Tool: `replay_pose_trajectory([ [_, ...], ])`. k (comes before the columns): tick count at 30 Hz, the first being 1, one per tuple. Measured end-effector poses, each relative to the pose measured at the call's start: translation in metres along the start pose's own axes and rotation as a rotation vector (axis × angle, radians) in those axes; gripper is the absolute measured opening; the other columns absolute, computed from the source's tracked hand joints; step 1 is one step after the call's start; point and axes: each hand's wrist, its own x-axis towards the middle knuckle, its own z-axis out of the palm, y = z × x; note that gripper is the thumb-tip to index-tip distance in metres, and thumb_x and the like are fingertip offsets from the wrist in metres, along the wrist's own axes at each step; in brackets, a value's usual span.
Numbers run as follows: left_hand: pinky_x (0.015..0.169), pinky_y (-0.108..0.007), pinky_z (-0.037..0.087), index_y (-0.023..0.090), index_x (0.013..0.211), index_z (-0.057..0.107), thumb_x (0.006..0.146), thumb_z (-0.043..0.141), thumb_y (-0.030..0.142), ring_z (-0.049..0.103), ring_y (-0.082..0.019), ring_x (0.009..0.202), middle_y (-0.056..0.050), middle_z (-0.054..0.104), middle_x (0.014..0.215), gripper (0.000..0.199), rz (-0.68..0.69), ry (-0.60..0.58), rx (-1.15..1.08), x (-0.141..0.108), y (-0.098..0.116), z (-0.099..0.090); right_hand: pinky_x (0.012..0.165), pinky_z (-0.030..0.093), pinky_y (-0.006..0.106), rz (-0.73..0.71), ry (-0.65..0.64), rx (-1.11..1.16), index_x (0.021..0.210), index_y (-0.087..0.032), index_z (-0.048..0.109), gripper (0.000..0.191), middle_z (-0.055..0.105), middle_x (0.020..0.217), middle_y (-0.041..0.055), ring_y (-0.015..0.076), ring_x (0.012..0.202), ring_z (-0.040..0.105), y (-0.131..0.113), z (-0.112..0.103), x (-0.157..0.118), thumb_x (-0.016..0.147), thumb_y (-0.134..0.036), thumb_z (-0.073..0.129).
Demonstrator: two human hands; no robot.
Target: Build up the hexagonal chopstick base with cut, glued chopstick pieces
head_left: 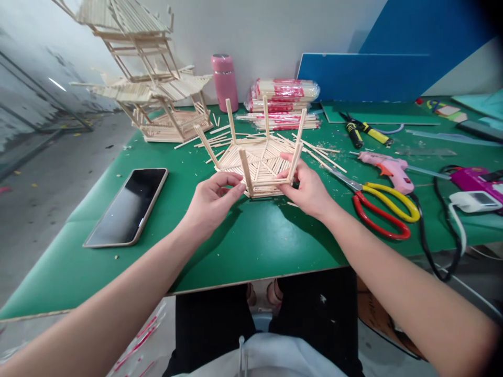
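A six-sided frame of thin wooden sticks (267, 184) rests on the green table, with upright posts at its corners and a base of sticks laid in triangles. My left hand (212, 201) is closed at the front left corner, thumb and forefinger pinched against the base edge beside a post; the exact contact is partly hidden. At the front right corner, my right hand (310, 189) grips the frame, its thumb in front and fingers around the post and edge. Loose wooden sticks (326, 157) lie around and behind the frame.
A pagoda model of sticks (173, 118) stands back left, near a pink flask (225, 84) and packs of sticks (285, 91). A phone (128, 207) lies left. On the right are scissors (377, 209), a pink glue gun (389, 168), pliers (365, 131) and cables (424, 235).
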Motion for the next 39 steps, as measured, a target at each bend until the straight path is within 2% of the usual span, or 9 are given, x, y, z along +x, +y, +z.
replay_pose_trajectory([
  [6, 0.067, -0.027, 0.040, 0.017, 0.073, 0.063, 0.070, 0.062, 0.027, 0.055, -0.015, 0.074, -0.003, 0.063, 0.082, 0.010, 0.005, 0.068, 0.132, -0.006, -0.001, -0.002, 0.072, 0.048, 0.032, -0.015, 0.022, 0.011, 0.123, -0.021, 0.042, 0.054, 0.064, 0.079, -0.0010, 0.0149, 0.073, 0.061, 0.004, 0.002, -0.001, 0.072, -0.011, 0.058],
  [10, 0.061, -0.025, 0.038, 0.016, 0.073, 0.063, 0.070, 0.060, 0.025, 0.054, -0.013, 0.068, -0.002, 0.062, 0.077, 0.009, 0.017, 0.071, 0.258, -0.008, 0.003, -0.001, 0.070, 0.048, 0.030, -0.015, 0.029, 0.015, 0.123, -0.019, 0.041, 0.053, 0.064, 0.080, 0.0002, 0.0145, 0.073, 0.061, 0.005, 0.003, -0.002, 0.072, -0.011, 0.057],
  [17, 0.071, -0.029, 0.042, 0.015, 0.068, 0.063, 0.070, 0.058, 0.025, 0.057, -0.019, 0.084, -0.005, 0.063, 0.086, 0.011, 0.140, 0.052, 0.329, -0.005, -0.001, 0.003, 0.067, 0.048, 0.031, -0.004, 0.026, 0.008, 0.122, -0.018, 0.041, 0.054, 0.065, 0.080, 0.0010, 0.0149, 0.067, 0.061, 0.002, 0.001, -0.002, 0.070, -0.011, 0.056],
  [23, 0.073, -0.032, 0.044, 0.016, 0.066, 0.062, 0.069, 0.058, 0.026, 0.057, -0.020, 0.086, -0.007, 0.061, 0.088, 0.011, 0.142, 0.042, 0.328, -0.002, -0.009, 0.007, 0.074, 0.048, 0.033, -0.006, 0.001, -0.029, 0.124, -0.021, 0.039, 0.056, 0.066, 0.082, 0.0015, 0.0166, 0.074, 0.062, 0.003, 0.000, -0.002, 0.072, -0.014, 0.056],
  [28, 0.074, -0.032, 0.045, 0.016, 0.065, 0.062, 0.069, 0.057, 0.027, 0.059, -0.020, 0.086, -0.007, 0.062, 0.089, 0.013, 0.141, 0.022, 0.337, -0.001, -0.013, 0.009, 0.080, 0.044, 0.036, -0.011, -0.042, -0.130, 0.127, -0.021, 0.037, 0.061, 0.065, 0.090, 0.0030, 0.0197, 0.085, 0.060, 0.006, -0.011, -0.005, 0.071, -0.016, 0.059],
  [32, 0.074, -0.031, 0.045, 0.016, 0.065, 0.061, 0.069, 0.057, 0.025, 0.059, -0.019, 0.086, -0.007, 0.063, 0.090, 0.010, 0.139, 0.018, 0.361, 0.000, -0.012, 0.010, 0.081, 0.041, 0.039, -0.003, -0.061, -0.234, 0.116, -0.019, 0.047, 0.048, 0.065, 0.089, 0.0047, 0.0223, 0.087, 0.058, 0.009, -0.021, -0.008, 0.070, -0.017, 0.061],
  [36, 0.070, -0.029, 0.044, 0.017, 0.065, 0.061, 0.069, 0.056, 0.023, 0.059, -0.018, 0.082, -0.005, 0.065, 0.087, 0.009, 0.127, 0.017, 0.383, 0.002, -0.011, 0.012, 0.075, 0.042, 0.035, -0.007, -0.077, -0.274, 0.106, -0.020, 0.052, 0.035, 0.065, 0.087, 0.0032, 0.0201, 0.081, 0.058, 0.010, -0.023, -0.010, 0.072, -0.018, 0.059],
  [39, 0.066, -0.027, 0.044, 0.016, 0.065, 0.062, 0.069, 0.056, 0.022, 0.059, -0.017, 0.076, -0.004, 0.066, 0.084, 0.010, 0.107, 0.017, 0.397, 0.003, -0.010, 0.014, 0.074, 0.042, 0.032, -0.017, -0.084, -0.278, 0.104, -0.020, 0.051, 0.032, 0.065, 0.087, 0.0026, 0.0189, 0.081, 0.058, 0.010, -0.021, -0.010, 0.073, -0.017, 0.058],
])
